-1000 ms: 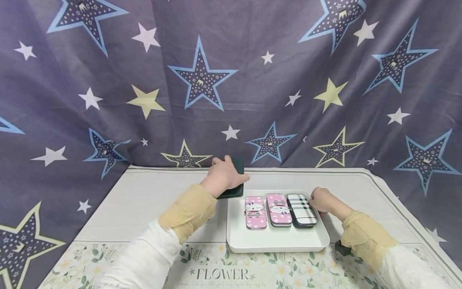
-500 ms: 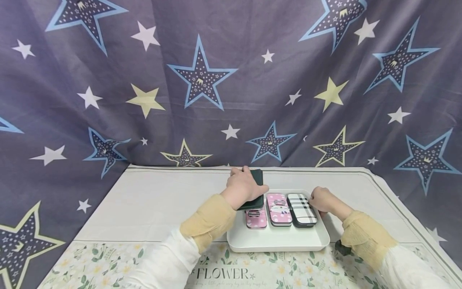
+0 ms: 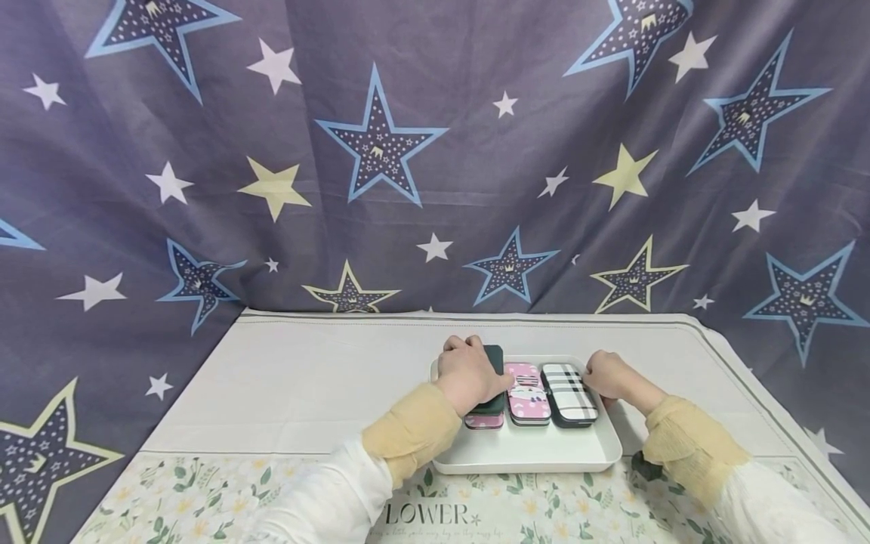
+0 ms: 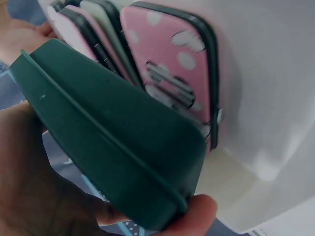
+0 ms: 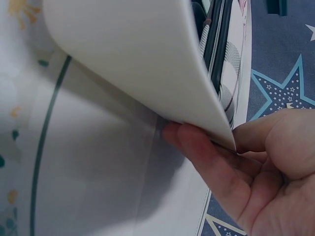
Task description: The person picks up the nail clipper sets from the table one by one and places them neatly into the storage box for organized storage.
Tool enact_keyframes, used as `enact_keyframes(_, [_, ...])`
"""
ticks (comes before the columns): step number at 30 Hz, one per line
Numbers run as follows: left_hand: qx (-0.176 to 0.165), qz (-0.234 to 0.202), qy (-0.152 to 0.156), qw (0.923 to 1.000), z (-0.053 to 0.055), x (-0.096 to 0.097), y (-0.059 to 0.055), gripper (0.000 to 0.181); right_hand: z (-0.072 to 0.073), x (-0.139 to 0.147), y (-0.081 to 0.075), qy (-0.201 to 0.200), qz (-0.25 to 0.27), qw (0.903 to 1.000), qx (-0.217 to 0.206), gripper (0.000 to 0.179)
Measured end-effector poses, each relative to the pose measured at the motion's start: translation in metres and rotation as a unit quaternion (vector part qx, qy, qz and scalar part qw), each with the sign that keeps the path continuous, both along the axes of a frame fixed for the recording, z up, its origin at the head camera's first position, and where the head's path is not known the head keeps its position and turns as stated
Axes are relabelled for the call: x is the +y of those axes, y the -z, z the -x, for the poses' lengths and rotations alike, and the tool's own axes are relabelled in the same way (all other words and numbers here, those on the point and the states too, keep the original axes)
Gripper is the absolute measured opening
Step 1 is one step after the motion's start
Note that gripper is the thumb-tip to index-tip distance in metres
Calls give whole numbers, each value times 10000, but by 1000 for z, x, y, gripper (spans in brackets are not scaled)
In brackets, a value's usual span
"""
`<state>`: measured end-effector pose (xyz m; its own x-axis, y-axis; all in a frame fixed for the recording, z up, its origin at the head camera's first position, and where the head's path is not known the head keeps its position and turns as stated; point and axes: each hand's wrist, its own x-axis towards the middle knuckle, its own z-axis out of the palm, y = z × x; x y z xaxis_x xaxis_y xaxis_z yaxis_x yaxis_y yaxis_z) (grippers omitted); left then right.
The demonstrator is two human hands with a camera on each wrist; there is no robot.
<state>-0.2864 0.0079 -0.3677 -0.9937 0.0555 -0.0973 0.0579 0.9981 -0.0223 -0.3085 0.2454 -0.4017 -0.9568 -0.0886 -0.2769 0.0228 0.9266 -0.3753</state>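
Note:
My left hand [image 3: 470,374] grips a dark green hard case [image 4: 118,128] by its sides, thumb and fingers at opposite edges. The case hovers over, or sits on, the leftmost pink polka-dot case [image 3: 484,421] in a white tray [image 3: 530,459]; whether the two touch I cannot tell. To its right in the tray lie a second pink case [image 3: 528,408] with a cat design and a black-and-white plaid case [image 3: 569,393]. My right hand [image 3: 609,375] pinches the tray's right wall, thumb inside the rim and fingers beneath, as the right wrist view shows.
The tray stands on a pale tablecloth [image 3: 326,385] with a floral front band [image 3: 183,491]. Behind the table hangs a grey star-patterned curtain [image 3: 442,166]. A small dark object [image 3: 646,466] lies under the right forearm.
The left hand has carried the green case from behind the tray's left corner rightward and toward the front, over the leftmost pink case. The right hand stays at the tray's rim.

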Motion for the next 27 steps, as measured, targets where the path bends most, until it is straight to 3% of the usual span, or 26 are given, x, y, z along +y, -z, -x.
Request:
enact_keyframes(9, [-157, -3, -232, 9996, 4, 3, 13, 97, 0, -1, -1, -35, -38, 10000, 25, 26])
enact_keyframes(17, [-193, -386, -416, 9982, 4, 2, 15, 96, -1, -1, -5, -75, -80, 9999, 42, 26])
enact_keyframes(27, [-287, -259, -370, 9986, 3, 3, 14, 92, 0, 1, -4, -48, -62, 10000, -30, 27])
